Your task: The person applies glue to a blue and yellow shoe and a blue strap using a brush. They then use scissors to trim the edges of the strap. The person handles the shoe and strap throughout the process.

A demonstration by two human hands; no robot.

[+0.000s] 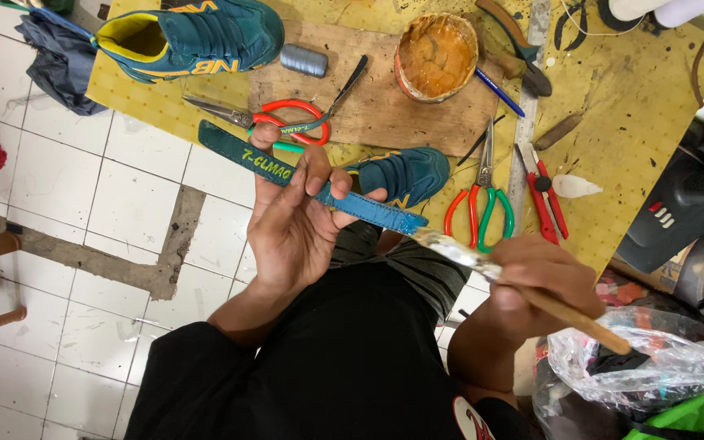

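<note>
My left hand [293,218] holds a long teal strip [238,151] of shoe material with yellow lettering, stretched out in front of me. My right hand [541,281] grips a wooden-handled brush [531,295]; its glue-coated bristle tip touches the strip's right end. Just behind the strip, a teal shoe [405,173] with yellow trim rests at the edge of the yellow work board [629,106].
A second teal shoe [193,34] lies at the back left. An orange glue pot [436,55], grey thread spool [304,60], red-handled scissors [287,122], red-and-green scissors [482,208], red pliers [546,191] and a steel ruler [525,122] lie on the board. Plastic bag [662,358] at right.
</note>
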